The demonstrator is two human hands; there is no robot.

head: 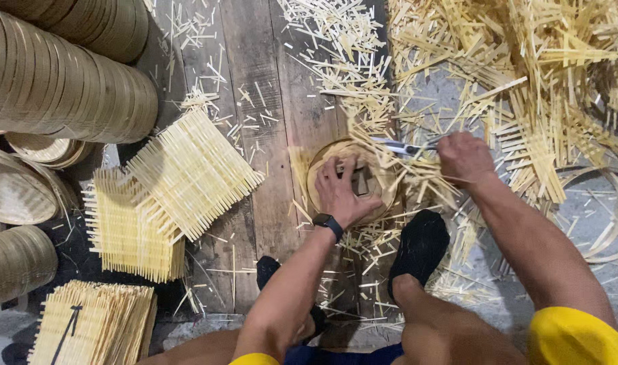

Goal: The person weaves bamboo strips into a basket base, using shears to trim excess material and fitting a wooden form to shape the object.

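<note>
Head view: left hand (341, 192) lies spread flat on the round bamboo tray (353, 181) on the floor; right hand (463, 157) grips scissors (402, 146). Tray looks light, stiff, splintery; press its centre.

scissors (398, 147) handles hidden in right hand (463, 158), blades blurred

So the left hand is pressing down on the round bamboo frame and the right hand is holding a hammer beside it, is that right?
Not quite. In the head view the right hand holds scissors, not a hammer. The left hand does press on the round bamboo frame.
</note>
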